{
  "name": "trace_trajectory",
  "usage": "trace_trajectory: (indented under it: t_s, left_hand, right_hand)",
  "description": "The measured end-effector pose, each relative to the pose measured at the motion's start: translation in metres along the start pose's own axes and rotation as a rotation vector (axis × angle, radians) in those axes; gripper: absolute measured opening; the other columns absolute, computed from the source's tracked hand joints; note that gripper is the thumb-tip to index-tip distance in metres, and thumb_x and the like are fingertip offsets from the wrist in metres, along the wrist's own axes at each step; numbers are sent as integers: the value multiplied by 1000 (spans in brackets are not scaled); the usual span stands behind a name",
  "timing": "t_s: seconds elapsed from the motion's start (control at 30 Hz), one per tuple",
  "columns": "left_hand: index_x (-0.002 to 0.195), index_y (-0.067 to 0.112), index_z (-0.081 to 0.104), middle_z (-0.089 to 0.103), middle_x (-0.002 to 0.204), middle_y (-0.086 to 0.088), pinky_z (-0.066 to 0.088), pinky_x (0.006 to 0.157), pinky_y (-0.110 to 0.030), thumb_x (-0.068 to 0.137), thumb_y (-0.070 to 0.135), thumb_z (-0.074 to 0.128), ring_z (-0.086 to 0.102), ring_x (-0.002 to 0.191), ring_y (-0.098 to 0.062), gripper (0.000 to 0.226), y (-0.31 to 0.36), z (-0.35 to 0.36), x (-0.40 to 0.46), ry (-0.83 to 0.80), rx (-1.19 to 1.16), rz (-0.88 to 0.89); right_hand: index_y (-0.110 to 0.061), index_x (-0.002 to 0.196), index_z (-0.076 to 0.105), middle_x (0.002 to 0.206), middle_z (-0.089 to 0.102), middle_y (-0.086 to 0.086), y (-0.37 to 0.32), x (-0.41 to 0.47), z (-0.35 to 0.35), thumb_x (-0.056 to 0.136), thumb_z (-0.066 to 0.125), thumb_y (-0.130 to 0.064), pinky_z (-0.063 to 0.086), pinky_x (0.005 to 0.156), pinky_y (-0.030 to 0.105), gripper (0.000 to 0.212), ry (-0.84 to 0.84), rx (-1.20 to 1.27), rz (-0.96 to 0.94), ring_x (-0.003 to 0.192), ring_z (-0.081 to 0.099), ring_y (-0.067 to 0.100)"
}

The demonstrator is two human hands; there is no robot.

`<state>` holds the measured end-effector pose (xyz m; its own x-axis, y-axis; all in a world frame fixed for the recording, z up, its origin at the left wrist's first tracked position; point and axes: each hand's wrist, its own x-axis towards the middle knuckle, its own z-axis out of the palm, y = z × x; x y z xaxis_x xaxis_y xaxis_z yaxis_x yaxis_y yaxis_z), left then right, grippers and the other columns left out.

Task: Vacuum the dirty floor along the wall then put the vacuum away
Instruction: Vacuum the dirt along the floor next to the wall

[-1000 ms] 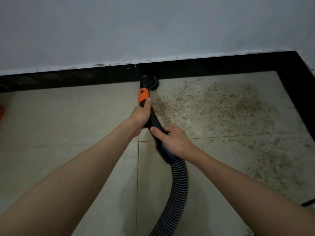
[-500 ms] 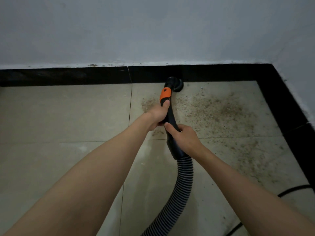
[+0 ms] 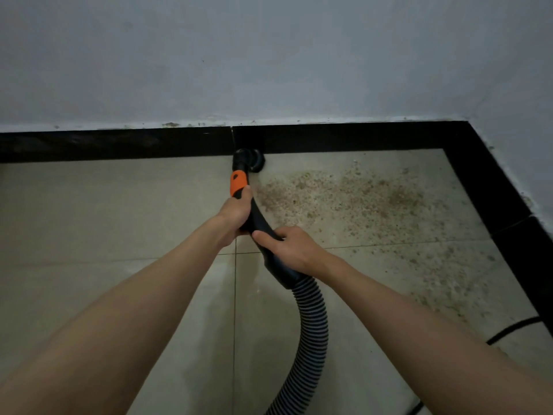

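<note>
The left hand (image 3: 236,212) grips the black vacuum wand (image 3: 257,223) just below its orange collar (image 3: 238,183), fingers curled round the tube. The right hand (image 3: 291,248) holds the same wand lower down, fingers wrapped over the thick black cuff where the ribbed hose (image 3: 309,327) joins. The hose curves away from the cuff toward the near edge of the view and leaves it at the bottom.

The round black brush head (image 3: 253,159) sits on the floor (image 3: 113,211), touching the black skirting (image 3: 119,143) at the foot of the pale wall (image 3: 269,55), right beside a vertical joint in the skirting. A tile seam runs from that joint straight toward the person, passing under the left hand.

To the right of the brush head a broad patch of brown grit (image 3: 353,199) spreads over the tile, reaching almost to the skirting along the back and thinning toward the side wall's skirting (image 3: 502,205). The two skirtings meet in a corner at the upper right, so the dirty area is boxed in on two sides. Left of the seam the tiles look clean and run open to the left edge of the view. A black cable (image 3: 508,332) lies on the floor near the right forearm, close to the side skirting.
</note>
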<state>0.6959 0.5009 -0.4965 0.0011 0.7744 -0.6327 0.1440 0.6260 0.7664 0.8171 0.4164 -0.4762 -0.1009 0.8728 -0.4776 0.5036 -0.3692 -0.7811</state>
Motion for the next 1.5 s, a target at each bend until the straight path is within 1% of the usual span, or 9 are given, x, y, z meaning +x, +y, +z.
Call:
trace_trajectory:
  t_s: [0.07, 0.2, 0.37, 0.53, 0.8, 1.13, 1.27, 1.37, 1.5]
  left_hand:
    - [127, 0, 45, 59, 115, -16, 51, 87, -41, 100, 45, 34, 58, 108, -33, 54, -3, -11, -3, 26, 41, 22]
    - [128, -2, 43, 58, 118, -19, 50, 92, -43, 100, 47, 33, 58, 105, -33, 57, -9, -16, -14, 9, 141, 31]
    - [127, -2, 39, 54, 107, -15, 47, 82, -38, 102, 43, 30, 55, 100, -29, 53, -13, -4, -30, -37, 61, 1]
    - [133, -3, 37, 53, 111, -15, 47, 82, -37, 102, 43, 32, 54, 100, -28, 55, -7, 18, -35, -43, 15, 1]
    - [133, 4, 39, 55, 114, -13, 48, 83, -37, 101, 44, 33, 56, 101, -27, 52, 1, 69, -31, -71, 16, 14]
    - [122, 6, 44, 56, 107, -12, 48, 97, -43, 99, 49, 34, 57, 101, -28, 50, 3, 119, -24, -104, 128, 60]
    - [128, 2, 42, 56, 110, -14, 49, 94, -42, 99, 50, 35, 58, 101, -30, 56, 4, 124, -23, -95, 160, 58]
    - [124, 5, 42, 55, 101, -10, 48, 85, -36, 100, 47, 35, 56, 97, -26, 49, 5, 122, -25, -126, 120, 30]
    - [124, 4, 43, 55, 102, -9, 49, 88, -38, 100, 46, 34, 56, 98, -26, 49, 11, 107, -23, -116, 127, 55]
  right_hand:
    - [-17, 73, 59, 75, 64, 0, -5, -4, 12, 93, 55, -52, 49, 66, 27, 41, -37, 56, 12, 68, 62, 14]
    - [-19, 86, 58, 94, 68, 5, 2, -23, 32, 90, 59, -53, 53, 89, 39, 34, -99, 154, 44, 88, 67, 22]
    - [-17, 109, 56, 102, 68, 4, 10, -48, 27, 87, 67, -44, 55, 85, 37, 36, 4, 198, 73, 91, 68, 20]
    - [-24, 93, 61, 89, 68, -3, 13, -54, 12, 88, 62, -42, 53, 81, 34, 19, 131, 112, 37, 85, 66, 17]
    - [-23, 77, 64, 76, 71, 1, 39, -59, -22, 81, 62, -45, 58, 76, 45, 23, 265, 54, 21, 72, 69, 21]
    - [-22, 74, 64, 74, 71, 6, 68, -64, -50, 84, 61, -47, 58, 73, 46, 28, 356, 103, 50, 69, 68, 23]
    - [-23, 72, 62, 74, 71, 6, 73, -64, -52, 85, 60, -52, 58, 71, 47, 31, 370, 110, 51, 67, 68, 24]
    - [-23, 75, 63, 75, 71, 7, 71, -62, -49, 86, 60, -50, 58, 72, 46, 30, 365, 104, 47, 69, 68, 25]
    - [-21, 76, 64, 77, 72, 7, 62, -54, -43, 87, 59, -50, 58, 75, 46, 31, 341, 139, 40, 71, 69, 24]
